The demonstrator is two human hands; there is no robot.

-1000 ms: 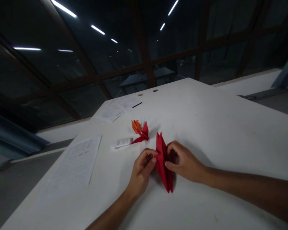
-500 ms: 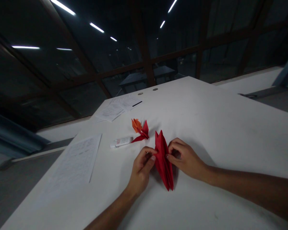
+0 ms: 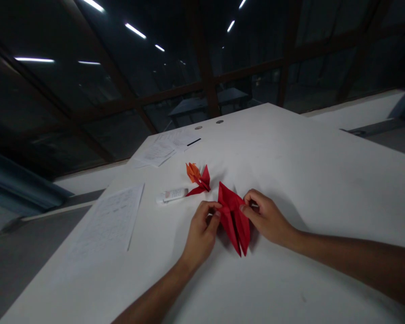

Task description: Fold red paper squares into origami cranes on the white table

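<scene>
Between my two hands is a folded red origami paper, a long diamond with a split at its near end and a point at the far end. My left hand pinches its left edge between thumb and fingers. On the right edge, my right hand pinches the paper in the same way. Beyond it stand a red paper crane and an orange folded paper figure, close together. A white tube with print on it lies just left of the red crane.
Printed sheets lie at the table's left edge, and more papers at the far left. Two round discs sit near the far edge of the white table. Dark windows stand behind.
The red folded paper has opened wider, its two sides now spread flatter toward me. My right hand has shifted slightly right and up; both hands keep their pinch.
</scene>
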